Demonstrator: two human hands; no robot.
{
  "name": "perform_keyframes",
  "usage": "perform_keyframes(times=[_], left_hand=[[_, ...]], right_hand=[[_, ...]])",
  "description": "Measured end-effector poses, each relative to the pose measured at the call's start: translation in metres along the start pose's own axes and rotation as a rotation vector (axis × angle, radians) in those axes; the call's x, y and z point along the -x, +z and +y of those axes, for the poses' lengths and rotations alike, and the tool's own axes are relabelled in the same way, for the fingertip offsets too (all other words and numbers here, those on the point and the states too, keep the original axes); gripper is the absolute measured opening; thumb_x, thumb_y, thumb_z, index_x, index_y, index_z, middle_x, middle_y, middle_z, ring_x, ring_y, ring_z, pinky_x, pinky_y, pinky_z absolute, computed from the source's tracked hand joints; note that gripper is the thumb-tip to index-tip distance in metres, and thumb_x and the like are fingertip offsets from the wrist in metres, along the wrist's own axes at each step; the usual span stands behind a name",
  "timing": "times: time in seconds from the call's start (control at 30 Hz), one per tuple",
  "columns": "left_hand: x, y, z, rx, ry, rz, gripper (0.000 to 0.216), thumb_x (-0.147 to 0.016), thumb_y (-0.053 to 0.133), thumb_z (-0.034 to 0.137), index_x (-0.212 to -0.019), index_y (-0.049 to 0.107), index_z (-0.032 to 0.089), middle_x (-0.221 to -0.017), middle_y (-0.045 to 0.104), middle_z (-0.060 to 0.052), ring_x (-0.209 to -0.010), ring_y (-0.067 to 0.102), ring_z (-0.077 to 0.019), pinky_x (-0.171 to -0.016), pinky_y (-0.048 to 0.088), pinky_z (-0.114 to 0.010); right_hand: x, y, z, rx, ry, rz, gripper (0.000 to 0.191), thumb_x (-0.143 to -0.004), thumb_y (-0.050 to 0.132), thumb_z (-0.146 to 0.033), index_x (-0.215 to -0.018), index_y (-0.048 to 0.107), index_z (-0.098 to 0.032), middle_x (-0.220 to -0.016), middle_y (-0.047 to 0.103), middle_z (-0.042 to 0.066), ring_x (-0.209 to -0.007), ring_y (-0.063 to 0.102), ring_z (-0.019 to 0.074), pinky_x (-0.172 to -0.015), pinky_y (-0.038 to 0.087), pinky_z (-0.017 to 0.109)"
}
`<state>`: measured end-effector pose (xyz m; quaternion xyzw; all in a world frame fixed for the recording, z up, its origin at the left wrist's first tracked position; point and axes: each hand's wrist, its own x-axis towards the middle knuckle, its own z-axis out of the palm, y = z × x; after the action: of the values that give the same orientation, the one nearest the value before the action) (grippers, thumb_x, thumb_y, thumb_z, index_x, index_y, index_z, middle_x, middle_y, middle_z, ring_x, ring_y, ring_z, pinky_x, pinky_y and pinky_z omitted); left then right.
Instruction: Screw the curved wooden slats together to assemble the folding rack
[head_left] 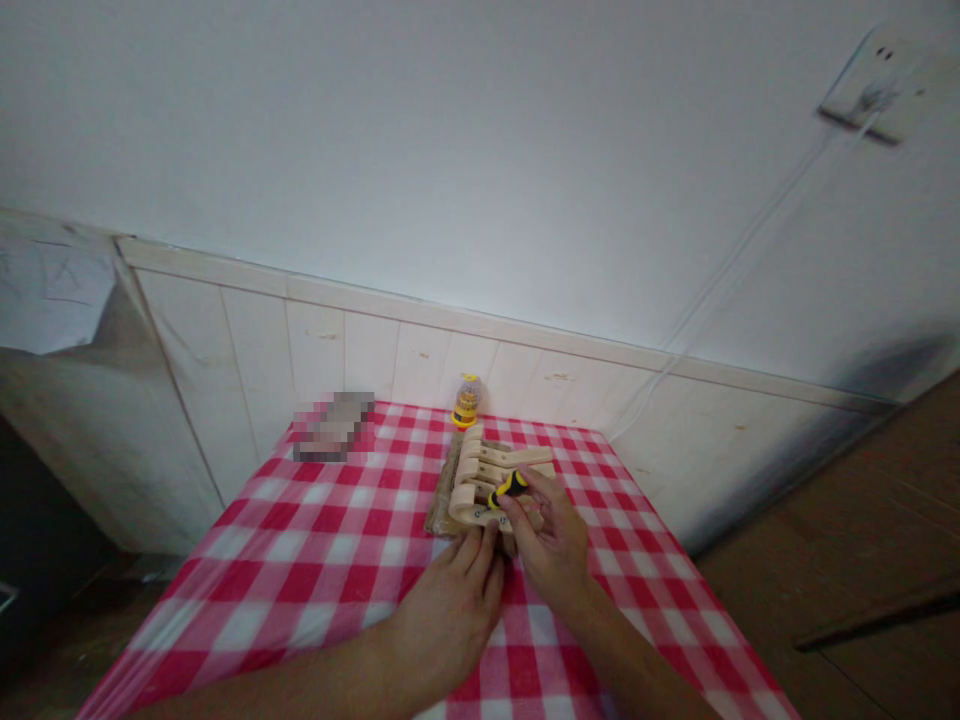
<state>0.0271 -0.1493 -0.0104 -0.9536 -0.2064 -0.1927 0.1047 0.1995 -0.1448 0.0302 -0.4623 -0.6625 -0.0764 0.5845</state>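
Note:
A light wooden assembly of curved slats lies on a brown board on the red-and-white checked tablecloth. My right hand is closed on a small screwdriver with a yellow-and-black handle, its tip down at the near end of the wooden piece. My left hand rests flat on the cloth, fingers stretched out and touching the near edge of the wooden assembly.
A yellow-capped holder of screwdriver bits stands at the table's far edge against the white panelled wall. A blurred grey object lies at the far left. A wall socket with a white cable is up right. Wooden floor to the right.

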Motion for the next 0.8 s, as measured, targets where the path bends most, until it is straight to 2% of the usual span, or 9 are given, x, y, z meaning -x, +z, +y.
perform_keyframes(times=[0.17, 0.4, 0.6, 0.8], left_hand=[[-0.001, -0.004, -0.001, -0.019, 0.012, -0.033, 0.045, -0.109, 0.047, 0.028, -0.145, 0.058, 0.004, -0.145, 0.063, -0.026, -0.147, 0.048, -0.0361, -0.119, 0.039, -0.051], [-0.001, -0.005, -0.001, -0.056, 0.012, 0.055, 0.042, -0.108, 0.048, 0.029, -0.137, 0.064, 0.003, -0.143, 0.064, -0.026, -0.14, 0.057, -0.037, -0.116, 0.043, -0.048], [-0.002, -0.006, -0.001, -0.058, 0.041, 0.02, 0.041, -0.108, 0.05, 0.029, -0.135, 0.066, 0.003, -0.139, 0.067, -0.024, -0.141, 0.055, -0.0385, -0.118, 0.041, -0.05], [-0.001, -0.002, -0.001, -0.027, 0.014, 0.014, 0.045, -0.109, 0.048, 0.03, -0.144, 0.059, 0.002, -0.146, 0.062, -0.026, -0.146, 0.049, -0.0378, -0.119, 0.038, -0.05]], right_hand=[[-0.006, -0.011, 0.003, 0.088, -0.057, 0.044, 0.039, -0.095, 0.071, -0.018, -0.133, 0.068, -0.027, -0.114, 0.083, 0.008, -0.097, 0.083, 0.0244, -0.085, 0.071, 0.038], [-0.011, -0.017, -0.001, 0.133, -0.098, -0.003, 0.041, -0.095, 0.069, -0.016, -0.134, 0.066, -0.028, -0.111, 0.083, 0.007, -0.093, 0.083, 0.0241, -0.082, 0.071, 0.036], [-0.009, -0.016, 0.002, 0.13, -0.089, -0.042, 0.041, -0.095, 0.067, -0.016, -0.134, 0.066, -0.028, -0.111, 0.083, 0.007, -0.092, 0.083, 0.0236, -0.08, 0.071, 0.036], [-0.008, -0.016, 0.0, 0.042, -0.047, -0.117, 0.04, -0.097, 0.062, -0.014, -0.135, 0.065, -0.026, -0.115, 0.082, 0.009, -0.099, 0.082, 0.0235, -0.083, 0.07, 0.036]])
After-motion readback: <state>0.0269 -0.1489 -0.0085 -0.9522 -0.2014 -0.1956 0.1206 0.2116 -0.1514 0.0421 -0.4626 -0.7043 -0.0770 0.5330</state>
